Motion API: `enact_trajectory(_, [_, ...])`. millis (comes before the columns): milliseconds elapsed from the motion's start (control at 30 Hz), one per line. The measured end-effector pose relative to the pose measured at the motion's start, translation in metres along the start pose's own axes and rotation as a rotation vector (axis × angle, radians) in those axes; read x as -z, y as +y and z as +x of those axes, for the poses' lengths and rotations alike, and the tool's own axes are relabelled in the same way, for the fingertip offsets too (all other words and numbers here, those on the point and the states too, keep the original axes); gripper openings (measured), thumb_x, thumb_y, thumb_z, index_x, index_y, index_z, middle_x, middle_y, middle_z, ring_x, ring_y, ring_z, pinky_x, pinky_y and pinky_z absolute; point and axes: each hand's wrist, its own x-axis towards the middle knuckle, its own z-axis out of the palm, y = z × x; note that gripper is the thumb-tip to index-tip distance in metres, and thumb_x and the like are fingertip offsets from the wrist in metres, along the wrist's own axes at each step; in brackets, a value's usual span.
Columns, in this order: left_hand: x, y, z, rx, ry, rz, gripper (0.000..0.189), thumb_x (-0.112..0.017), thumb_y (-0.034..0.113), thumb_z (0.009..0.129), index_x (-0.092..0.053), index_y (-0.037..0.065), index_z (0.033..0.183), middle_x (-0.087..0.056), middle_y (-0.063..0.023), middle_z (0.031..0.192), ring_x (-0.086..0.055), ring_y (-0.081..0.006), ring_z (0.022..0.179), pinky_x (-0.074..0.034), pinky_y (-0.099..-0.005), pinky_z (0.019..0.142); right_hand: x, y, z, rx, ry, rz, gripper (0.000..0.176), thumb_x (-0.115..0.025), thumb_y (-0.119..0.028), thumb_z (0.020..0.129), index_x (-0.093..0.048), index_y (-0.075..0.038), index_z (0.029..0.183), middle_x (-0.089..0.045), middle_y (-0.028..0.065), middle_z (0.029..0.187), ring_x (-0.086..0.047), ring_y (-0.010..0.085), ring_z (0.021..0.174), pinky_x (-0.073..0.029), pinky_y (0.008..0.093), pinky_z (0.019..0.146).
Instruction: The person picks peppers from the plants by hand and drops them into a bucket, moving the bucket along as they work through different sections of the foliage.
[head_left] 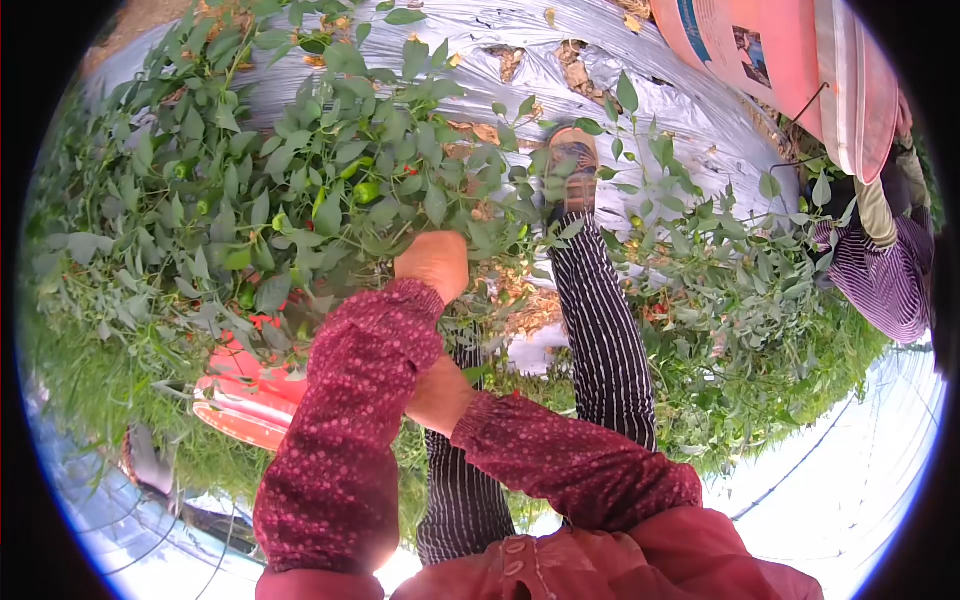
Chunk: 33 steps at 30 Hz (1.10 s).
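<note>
My left hand (436,264) reaches into a leafy pepper plant (330,150), and its fingers are hidden among the leaves. Just below it, my right hand (441,392) passes behind my left sleeve (350,400), so its fingers are out of sight too. Whether either hand holds anything does not show. A green pepper (366,192) hangs above my left hand. Left of my forearm stands a red bucket (250,395), partly covered by leaves, with small red peppers (265,321) near its top.
Silvery plastic sheeting (690,130) covers the ground. A large pinkish-red container (760,70) with a printed label is at the upper right. Beside it, another person in striped clothing (885,270) is partly visible. More plants (720,340) grow right of my striped trouser leg (600,320).
</note>
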Motion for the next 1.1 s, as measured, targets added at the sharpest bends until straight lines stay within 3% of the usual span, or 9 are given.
enact_trajectory(233, [0.003, -0.002, -0.027, -0.114, -0.062, 0.168, 0.023, -0.055, 0.006, 0.07, -0.066, 0.002, 0.089, -0.064, -0.0188, 0.091, -0.062, -0.0337, 0.086, -0.05, -0.0418, 0.072, 0.015, -0.012, 0.003, 0.145, 0.053, -0.258, 0.023, -0.05, -0.014, 0.076, -0.059, -0.006, 0.096, -0.059, 0.0099, 0.098, -0.052, 0.0253, 0.099, -0.038, 0.0397, 0.085])
enact_trajectory(300, [0.002, -0.014, -0.039, -0.179, -0.014, 0.087, 0.024, -0.055, 0.007, 0.07, -0.064, 0.002, 0.091, -0.063, -0.0186, 0.089, -0.061, -0.0339, 0.085, -0.049, -0.0425, 0.073, 0.027, -0.018, 0.003, 0.065, -0.262, -0.451, 0.023, -0.05, -0.014, 0.077, -0.06, -0.005, 0.095, -0.06, 0.011, 0.095, -0.053, 0.0254, 0.097, -0.039, 0.0392, 0.085])
enact_trajectory(433, [0.008, -0.023, -0.069, -0.237, 0.056, -0.154, 0.028, -0.058, 0.01, 0.069, -0.055, 0.003, 0.096, -0.062, -0.0179, 0.084, -0.06, -0.0343, 0.081, -0.047, -0.0439, 0.073, 0.033, -0.031, 0.011, -0.086, -0.494, -0.579, 0.021, -0.051, -0.014, 0.075, -0.061, -0.006, 0.092, -0.062, 0.011, 0.091, -0.056, 0.0245, 0.093, -0.04, 0.0402, 0.085])
enact_trajectory(633, [-0.001, -0.025, -0.094, -0.438, 0.36, -0.049, 0.023, -0.062, 0.008, 0.07, -0.055, 0.006, 0.093, -0.059, -0.012, 0.088, -0.06, -0.0304, 0.076, -0.049, -0.0384, 0.066, 0.027, -0.026, 0.0, 0.069, -0.15, -0.485, 0.012, -0.058, -0.01, 0.069, -0.063, -0.009, 0.08, -0.063, 0.0057, 0.084, -0.058, 0.0221, 0.088, -0.045, 0.0358, 0.08])
enact_trajectory(700, [0.001, -0.025, -0.1, -0.48, 0.385, 0.038, 0.022, -0.062, 0.008, 0.07, -0.055, 0.007, 0.091, -0.058, -0.0103, 0.087, -0.061, -0.0283, 0.074, -0.049, -0.0363, 0.063, 0.029, -0.03, 0.001, -0.17, -0.261, -0.155, 0.015, -0.059, -0.005, 0.073, -0.061, -0.006, 0.088, -0.061, 0.0066, 0.087, -0.056, 0.0221, 0.092, -0.045, 0.0345, 0.081])
enact_trajectory(833, [0.015, -0.008, -0.115, -0.661, 0.36, 0.006, 0.019, -0.063, 0.008, 0.068, -0.053, 0.007, 0.085, -0.055, -0.0084, 0.082, -0.06, -0.0254, 0.069, -0.049, -0.0338, 0.059, 0.007, -0.004, -0.011, -0.229, -0.195, 0.086, 0.021, -0.059, -0.005, 0.078, -0.056, -0.002, 0.099, -0.057, 0.0068, 0.095, -0.053, 0.02, 0.093, -0.044, 0.0333, 0.082])
enact_trajectory(900, [0.012, 0.003, -0.118, -0.626, 0.273, -0.011, 0.02, -0.063, 0.01, 0.068, -0.054, 0.006, 0.085, -0.056, -0.0097, 0.081, -0.06, -0.0269, 0.067, -0.049, -0.0352, 0.059, 0.005, -0.007, -0.022, -0.269, -0.044, 0.548, 0.024, -0.053, -0.023, 0.086, -0.055, -0.005, 0.102, -0.056, 0.0093, 0.106, -0.052, 0.0224, 0.099, -0.041, 0.0369, 0.089])
enact_trajectory(1000, [-0.01, 0.006, -0.083, -0.531, 0.174, 0.047, 0.018, -0.061, 0.009, 0.069, -0.056, 0.005, 0.085, -0.058, -0.012, 0.081, -0.06, -0.0283, 0.068, -0.049, -0.0372, 0.06, 0.013, -0.015, -0.013, -0.26, -0.134, 0.322, 0.03, -0.053, -0.029, 0.088, -0.053, -0.004, 0.106, -0.056, 0.0094, 0.105, -0.051, 0.0234, 0.101, -0.041, 0.0364, 0.09])
enact_trajectory(1100, [-0.041, 0.022, -0.034, -0.595, 0.2, 0.102, 0.01, -0.058, 0.007, 0.071, -0.058, 0.004, 0.081, -0.06, -0.0136, 0.076, -0.061, -0.0297, 0.069, -0.05, -0.0388, 0.062, 0.016, -0.013, -0.011, -0.336, -0.226, 0.413, 0.035, -0.048, -0.032, 0.09, -0.049, -0.009, 0.116, -0.054, 0.0077, 0.116, -0.048, 0.0239, 0.11, -0.036, 0.037, 0.096])
